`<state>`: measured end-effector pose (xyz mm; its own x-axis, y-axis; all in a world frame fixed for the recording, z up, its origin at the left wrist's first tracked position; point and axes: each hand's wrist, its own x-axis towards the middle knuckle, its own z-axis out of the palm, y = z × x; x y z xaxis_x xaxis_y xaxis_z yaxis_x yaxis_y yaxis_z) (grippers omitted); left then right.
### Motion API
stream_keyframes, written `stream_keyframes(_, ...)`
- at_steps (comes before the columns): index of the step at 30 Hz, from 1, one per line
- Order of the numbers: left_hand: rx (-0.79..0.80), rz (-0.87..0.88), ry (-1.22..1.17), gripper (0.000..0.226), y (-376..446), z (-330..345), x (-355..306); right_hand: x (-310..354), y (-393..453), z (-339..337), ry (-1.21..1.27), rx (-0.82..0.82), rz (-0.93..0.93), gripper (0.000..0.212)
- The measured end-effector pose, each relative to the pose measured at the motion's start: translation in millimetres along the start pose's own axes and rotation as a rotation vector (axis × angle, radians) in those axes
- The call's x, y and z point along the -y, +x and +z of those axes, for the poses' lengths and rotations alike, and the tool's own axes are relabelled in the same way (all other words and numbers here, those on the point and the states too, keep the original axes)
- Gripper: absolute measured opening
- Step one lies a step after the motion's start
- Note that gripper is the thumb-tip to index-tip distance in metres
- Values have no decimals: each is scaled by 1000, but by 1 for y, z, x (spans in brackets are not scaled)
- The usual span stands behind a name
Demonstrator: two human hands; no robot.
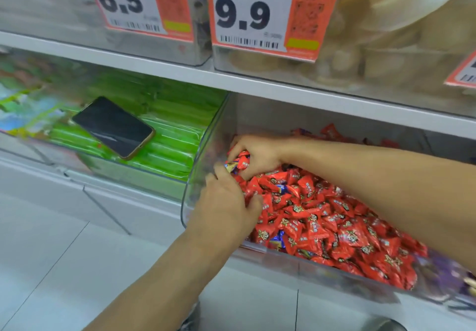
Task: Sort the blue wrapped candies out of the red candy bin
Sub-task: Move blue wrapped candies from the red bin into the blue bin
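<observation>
Head view, right hand (257, 154) fingers curled gripping red candies (243, 159), left hand (226, 202) fingers pinching blue candy (231, 166).

We see a white shelf (257, 83) running across a store display, with price tags (253, 14) reading 6.5 and 9.9 on clear bins above. Below lies pale tiled floor (51, 266); a dark phone (113, 127) rests on green packets (167, 130).

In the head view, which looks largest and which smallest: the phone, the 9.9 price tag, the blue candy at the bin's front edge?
1. 9.9 price tag, largest
2. phone
3. blue candy, far smallest

Tag and phone lie at different distances, so true sizes stay unsure.
</observation>
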<state>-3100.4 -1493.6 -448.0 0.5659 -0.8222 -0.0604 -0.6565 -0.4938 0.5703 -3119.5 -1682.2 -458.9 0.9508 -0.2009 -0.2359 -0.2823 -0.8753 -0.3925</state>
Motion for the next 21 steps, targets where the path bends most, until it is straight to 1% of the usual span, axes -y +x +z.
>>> stream_keyframes(2, 4, -9, -69, 95, 2, -2, -1, 3, -13, -6, 69, -65, 13, 47)
stream_keyframes(4, -3, 11, -124, 104, 7, -5, -2, 10, -32, -16, 111, -98, -29, 50)
stream_keyframes(6, 14, 41, -183, 109, 11, -8, -1, 19, -56, -23, 132, -106, -83, 35)
stream_keyframes(8, 63, 87, -234, 113, 15, -11, 0, 25, -86, -28, 129, -133, -76, 21)
stream_keyframes(10, 125, 177, -236, 115, 15, -12, -1, 27, -115, -30, 98, -192, -38, 21)
stream_keyframes(12, 171, 274, -147, 114, 14, -8, -4, 24, -139, -31, 40, -267, 36, 23)
stream_keyframes(15, 203, 375, 19, 99, 11, -2, -12, 11, -168, -25, 2, -325, 206, 30)
stream_keyframes(17, 221, 416, 98, 89, 9, 2, -17, 6, -184, -18, -19, -289, 271, 41)
stream_keyframes(19, 218, 455, 159, 87, 8, 5, -22, 5, -196, -11, -38, -235, 321, 56)
stream_keyframes(21, 212, 475, 173, 87, 7, 7, -26, 5, -206, -8, -21, -230, 339, 70)
